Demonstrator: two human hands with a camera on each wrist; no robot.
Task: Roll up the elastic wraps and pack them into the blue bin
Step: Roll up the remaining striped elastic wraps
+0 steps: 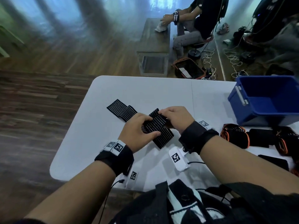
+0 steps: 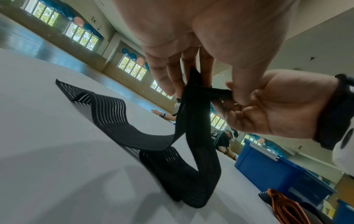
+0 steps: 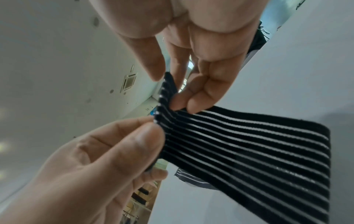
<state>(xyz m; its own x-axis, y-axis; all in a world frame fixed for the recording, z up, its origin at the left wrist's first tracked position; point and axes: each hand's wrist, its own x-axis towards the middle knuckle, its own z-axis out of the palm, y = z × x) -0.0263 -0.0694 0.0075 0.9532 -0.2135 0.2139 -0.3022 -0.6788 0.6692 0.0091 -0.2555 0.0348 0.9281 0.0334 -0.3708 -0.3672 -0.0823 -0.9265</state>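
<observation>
A black elastic wrap with thin white stripes (image 1: pixel 159 126) lies in loose folds on the white table (image 1: pixel 97 135), its far end at the upper left. My left hand (image 1: pixel 146 127) and right hand (image 1: pixel 166 117) both pinch its near end, lifted a little off the table. In the left wrist view the left hand (image 2: pixel 216 91) holds the folded end beside the right hand (image 2: pixel 239 112), and the wrap (image 2: pixel 114 118) trails away. In the right wrist view the right hand (image 3: pixel 172 91) and left hand (image 3: pixel 153 128) pinch the wrap's (image 3: pixel 249 144) edge. The blue bin (image 1: pixel 267 97) stands at the far right.
Several black and orange wraps (image 1: pixel 234 135) lie in a heap on the table right of my hands, in front of the bin. Past the table's far edge, a person sits by a low wooden bench (image 1: pixel 155 46), with an open case (image 1: pixel 188 68) on the floor.
</observation>
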